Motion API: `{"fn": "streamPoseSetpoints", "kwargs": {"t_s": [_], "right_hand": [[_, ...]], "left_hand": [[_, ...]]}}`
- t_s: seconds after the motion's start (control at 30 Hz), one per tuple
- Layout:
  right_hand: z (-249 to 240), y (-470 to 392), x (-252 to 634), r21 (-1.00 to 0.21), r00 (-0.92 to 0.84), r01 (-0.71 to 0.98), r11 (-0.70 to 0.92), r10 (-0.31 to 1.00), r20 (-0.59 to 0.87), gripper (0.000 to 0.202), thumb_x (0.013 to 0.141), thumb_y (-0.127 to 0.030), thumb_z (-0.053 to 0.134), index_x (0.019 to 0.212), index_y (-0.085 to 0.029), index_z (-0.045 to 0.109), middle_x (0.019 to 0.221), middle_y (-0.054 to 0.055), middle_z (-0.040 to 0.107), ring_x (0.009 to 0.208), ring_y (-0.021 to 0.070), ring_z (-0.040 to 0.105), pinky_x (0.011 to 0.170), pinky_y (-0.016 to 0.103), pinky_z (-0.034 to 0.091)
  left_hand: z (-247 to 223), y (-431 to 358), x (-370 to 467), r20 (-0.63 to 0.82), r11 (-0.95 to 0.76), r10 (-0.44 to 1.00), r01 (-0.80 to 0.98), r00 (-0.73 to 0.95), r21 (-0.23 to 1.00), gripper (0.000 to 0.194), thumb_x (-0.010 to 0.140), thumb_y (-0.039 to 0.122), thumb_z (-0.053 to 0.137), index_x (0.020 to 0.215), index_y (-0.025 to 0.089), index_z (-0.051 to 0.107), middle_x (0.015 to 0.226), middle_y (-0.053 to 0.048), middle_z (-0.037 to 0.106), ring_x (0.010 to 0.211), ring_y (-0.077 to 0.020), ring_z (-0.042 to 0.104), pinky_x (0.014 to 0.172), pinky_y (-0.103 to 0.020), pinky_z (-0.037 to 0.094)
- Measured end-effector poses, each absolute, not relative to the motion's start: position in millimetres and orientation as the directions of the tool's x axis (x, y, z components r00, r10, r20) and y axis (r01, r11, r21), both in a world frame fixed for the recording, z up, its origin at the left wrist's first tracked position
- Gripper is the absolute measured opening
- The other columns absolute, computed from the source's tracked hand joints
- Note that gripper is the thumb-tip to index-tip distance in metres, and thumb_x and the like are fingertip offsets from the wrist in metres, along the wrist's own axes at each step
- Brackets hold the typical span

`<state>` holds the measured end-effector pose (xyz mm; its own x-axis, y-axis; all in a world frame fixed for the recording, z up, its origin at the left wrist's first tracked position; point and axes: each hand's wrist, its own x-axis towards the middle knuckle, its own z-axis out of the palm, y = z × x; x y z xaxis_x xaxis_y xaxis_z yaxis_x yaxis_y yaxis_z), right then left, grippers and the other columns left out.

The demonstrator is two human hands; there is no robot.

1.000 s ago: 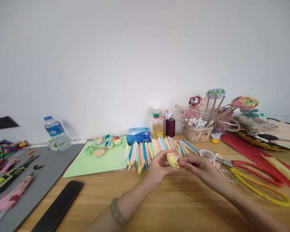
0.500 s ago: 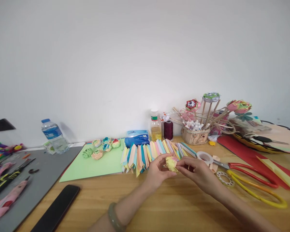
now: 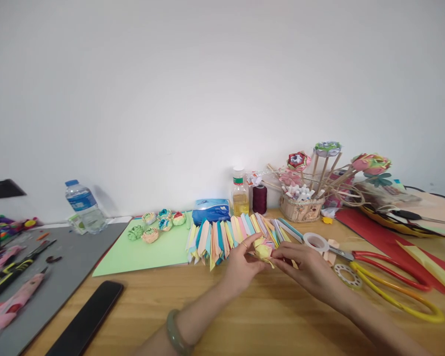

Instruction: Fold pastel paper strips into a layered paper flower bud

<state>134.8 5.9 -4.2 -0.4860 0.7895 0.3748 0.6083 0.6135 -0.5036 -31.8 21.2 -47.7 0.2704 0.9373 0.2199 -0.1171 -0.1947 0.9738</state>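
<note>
Between my two hands is a small yellow and pink paper flower (image 3: 262, 248), held just above the front of the table. My left hand (image 3: 244, 264) grips its left side with thumb and fingers. From the right, my right hand (image 3: 298, 261) pinches the flower's edge, and its fingertips partly hide that side. Right behind them lies a row of folded coloured paper strips (image 3: 217, 241). Several finished paper flowers (image 3: 150, 235) rest on a green paper sheet (image 3: 133, 262) to the left.
On the right lie a tape roll (image 3: 316, 242), scissors (image 3: 393, 269) and red paper (image 3: 359, 225). Behind stand an oil bottle (image 3: 240, 195), a thread spool (image 3: 259, 200) and a basket (image 3: 300, 211). At left are a phone (image 3: 87, 316), a water bottle (image 3: 84, 206) and a grey mat (image 3: 68, 267).
My fingers have shifted slightly around the paper flower, and a thin yellow edge now sticks out at its lower right. Both hands keep hold of it. The view has moved slightly.
</note>
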Motion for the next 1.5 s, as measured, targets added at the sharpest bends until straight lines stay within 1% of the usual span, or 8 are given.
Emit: {"fn": "streamPoseSetpoints", "kwargs": {"t_s": [0.33,0.47,0.57,0.7,1.0,1.13,1.3,1.5], "right_hand": [[-9.0,12.9,135.6,-0.635,-0.420,0.616,0.466,0.876,0.235,0.021,0.078,-0.033,0.053,0.066,-0.018,0.063,0.065,0.001,0.061,0.058,0.0127,0.051,0.051,0.022,0.035],[-4.1,11.2,135.2,-0.666,-0.459,0.576,0.474,0.862,0.217,0.024,0.081,-0.031,0.047,0.070,-0.018,0.063,0.065,0.001,0.060,0.059,0.0128,0.051,0.053,0.021,0.036],[-1.5,9.3,134.2,-0.640,-0.481,0.568,0.517,0.840,0.251,0.026,0.084,-0.030,0.042,0.073,-0.019,0.062,0.067,0.001,0.059,0.059,0.0125,0.051,0.054,0.022,0.036],[-5.6,9.7,133.8,-0.605,-0.462,0.602,0.522,0.845,0.270,0.021,0.082,-0.028,0.046,0.072,-0.019,0.062,0.067,0.001,0.060,0.059,0.0126,0.051,0.054,0.022,0.035],[-8.2,11.0,133.2,-0.632,-0.443,0.603,0.487,0.863,0.242,0.021,0.080,-0.030,0.049,0.066,-0.017,0.059,0.062,0.000,0.057,0.057,0.0122,0.049,0.051,0.021,0.035],[-5.9,9.7,132.4,-0.560,-0.497,0.592,0.579,0.810,0.312,0.025,0.086,-0.026,0.039,0.074,-0.017,0.059,0.069,0.002,0.058,0.061,0.0131,0.051,0.057,0.023,0.037],[-11.5,10.6,133.2,-0.465,-0.527,0.622,0.630,0.776,0.346,0.022,0.087,-0.022,0.037,0.082,-0.017,0.059,0.075,0.004,0.059,0.065,0.0139,0.054,0.059,0.024,0.038],[-10.4,10.7,133.6,-0.435,-0.520,0.664,0.608,0.794,0.315,0.021,0.083,-0.025,0.046,0.072,-0.017,0.061,0.065,0.002,0.060,0.057,0.0129,0.053,0.054,0.022,0.036]], "left_hand": [[-43.5,17.7,-33.7,0.228,-0.253,0.932,0.057,0.283,0.966,0.060,0.058,0.019,0.071,0.115,0.025,0.052,0.101,-0.003,0.063,0.088,-0.0177,0.058,0.081,-0.029,0.046],[-44.3,19.2,-34.1,0.205,-0.227,0.940,0.048,0.273,0.973,0.060,0.058,0.020,0.071,0.115,0.023,0.052,0.095,-0.003,0.064,0.084,-0.0173,0.059,0.077,-0.028,0.047],[-46.0,20.8,-35.2,0.215,-0.233,0.941,0.039,0.263,0.972,0.060,0.058,0.017,0.070,0.114,0.021,0.052,0.097,-0.004,0.064,0.084,-0.0167,0.058,0.077,-0.027,0.047],[-48.6,21.2,-36.1,0.231,-0.269,0.942,0.140,0.242,0.953,0.060,0.058,0.017,0.070,0.114,0.024,0.052,0.102,-0.004,0.062,0.087,-0.0175,0.057,0.079,-0.029,0.046],[-45.5,18.2,-35.5,0.303,-0.357,0.921,0.218,0.245,0.908,0.058,0.060,0.017,0.068,0.114,0.028,0.052,0.110,-0.002,0.059,0.090,-0.0173,0.055,0.082,-0.030,0.045],[-47.3,20.5,-36.0,0.287,-0.329,0.936,0.213,0.205,0.920,0.057,0.059,0.021,0.070,0.113,0.025,0.053,0.105,-0.004,0.061,0.085,-0.0172,0.056,0.079,-0.030,0.046],[-49.8,22.9,-37.1,0.279,-0.317,0.941,0.210,0.190,0.925,0.057,0.059,0.016,0.068,0.114,0.022,0.053,0.107,-0.005,0.060,0.086,-0.0176,0.057,0.080,-0.031,0.047],[-49.9,20.4,-36.9,0.353,-0.407,0.905,0.245,0.238,0.880,0.058,0.061,0.013,0.067,0.115,0.026,0.051,0.116,-0.004,0.055,0.102,-0.0191,0.053,0.091,-0.034,0.042]]}}
